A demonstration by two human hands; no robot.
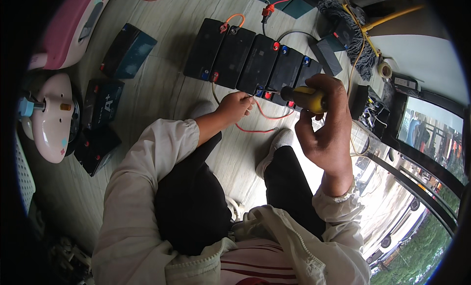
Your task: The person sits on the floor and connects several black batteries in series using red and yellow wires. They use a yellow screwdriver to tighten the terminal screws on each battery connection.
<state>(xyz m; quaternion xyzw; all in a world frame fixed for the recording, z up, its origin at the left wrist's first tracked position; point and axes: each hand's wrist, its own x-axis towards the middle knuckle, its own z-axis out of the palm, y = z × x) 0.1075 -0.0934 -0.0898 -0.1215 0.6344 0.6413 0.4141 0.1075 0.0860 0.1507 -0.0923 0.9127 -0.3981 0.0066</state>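
A row of black batteries point(256, 64) with red and blue terminals stands on the floor before me. My left hand point(235, 107) is closed in a pinch at the row's near edge, holding what looks like the end of a thin wire by a blue terminal point(259, 92). A dark wire point(214, 92) runs from a red terminal toward this hand. My right hand point(326, 123) grips a yellow-and-black screwdriver point(308, 97), its shaft pointing left at the same terminal. The exact contact of tip and terminal is too small to tell. Red wires point(267, 115) lie below the row.
Loose batteries point(128, 50) sit at the left, beside a pale pink ride-on toy part point(54, 118) and a pink-and-white body point(68, 25). More batteries point(297, 5) stand at the back. A grey mop point(360, 49) lies back right, near a tape roll point(385, 70) and a glass door point(434, 133).
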